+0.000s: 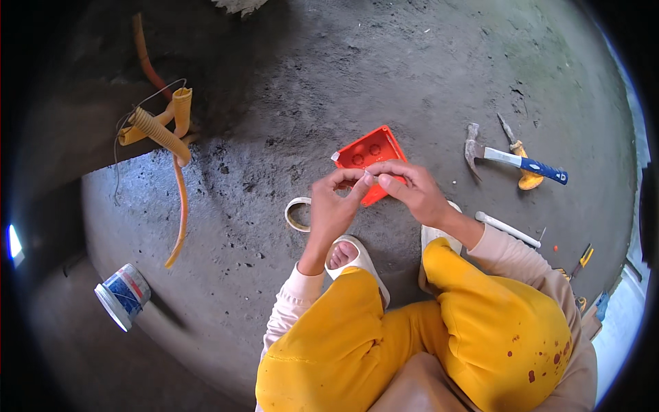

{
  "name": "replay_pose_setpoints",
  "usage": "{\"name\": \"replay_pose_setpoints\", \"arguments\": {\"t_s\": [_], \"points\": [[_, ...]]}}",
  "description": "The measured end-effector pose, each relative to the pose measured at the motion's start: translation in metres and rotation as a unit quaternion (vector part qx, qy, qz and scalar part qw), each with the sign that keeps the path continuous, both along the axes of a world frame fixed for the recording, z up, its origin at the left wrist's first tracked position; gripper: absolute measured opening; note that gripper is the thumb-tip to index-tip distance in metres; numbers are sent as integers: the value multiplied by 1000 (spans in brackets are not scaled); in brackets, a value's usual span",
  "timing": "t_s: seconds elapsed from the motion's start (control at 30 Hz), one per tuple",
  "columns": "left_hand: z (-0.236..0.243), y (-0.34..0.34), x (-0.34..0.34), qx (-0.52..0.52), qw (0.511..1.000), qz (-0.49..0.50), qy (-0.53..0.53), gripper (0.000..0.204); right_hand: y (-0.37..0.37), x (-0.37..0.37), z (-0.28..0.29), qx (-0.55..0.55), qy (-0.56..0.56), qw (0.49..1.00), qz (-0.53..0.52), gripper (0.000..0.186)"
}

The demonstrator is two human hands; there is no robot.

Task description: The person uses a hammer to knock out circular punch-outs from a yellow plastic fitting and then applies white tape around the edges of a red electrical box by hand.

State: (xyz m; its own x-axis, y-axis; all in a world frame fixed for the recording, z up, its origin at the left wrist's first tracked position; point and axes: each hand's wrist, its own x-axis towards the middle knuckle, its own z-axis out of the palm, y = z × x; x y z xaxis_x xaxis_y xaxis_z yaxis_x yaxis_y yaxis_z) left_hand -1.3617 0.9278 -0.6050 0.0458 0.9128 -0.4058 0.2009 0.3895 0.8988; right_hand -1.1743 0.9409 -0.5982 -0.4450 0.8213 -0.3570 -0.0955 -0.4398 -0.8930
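Observation:
I squat on a concrete floor in yellow trousers and white sandals. My left hand [333, 206] and my right hand [410, 191] meet in front of my knees, fingertips pinched together on a small thin piece, too small to identify. Just beyond the fingers an orange plastic junction box [371, 152] lies on the floor with its open side up. A roll of tape [296, 214] lies on the floor left of my left hand.
Orange corrugated conduit [168, 134] with a wire juts from the wall at the left. A small tin [123, 295] lies at lower left. A blue-handled hammer [511, 161], a yellow-handled tool [523, 165], a white tube [508, 229] and small hand tools [582, 259] lie to the right.

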Motion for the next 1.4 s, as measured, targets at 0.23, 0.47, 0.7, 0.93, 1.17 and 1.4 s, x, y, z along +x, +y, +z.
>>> {"name": "replay_pose_setpoints", "arguments": {"t_s": [0.23, 0.47, 0.7, 0.93, 1.17, 1.4], "points": [[-33, -17, 36, -1, 987, 107, -118, 18, 9, 7, -11, 121, -237, 958, -107, 52], [-52, -13, 60, -117, 856, 256, -433, 20, 37, 18, -21, -75, -95, 992, -42, 22], [-62, 4, 84, -261, 790, 331, -444, 34, 66, 32, -42, 174, -330, 928, -7, 13], [-72, 19, 83, -238, 812, 321, -425, 41, 92, 34, -57, 217, -398, 888, 81, 14], [-80, 26, 83, -216, 847, 291, -389, 34, 97, 24, -61, 199, -369, 905, 72, 15], [-92, 31, 81, -220, 871, 290, -329, 21, 99, 16, -61, 166, -387, 903, 88, 14]]}}
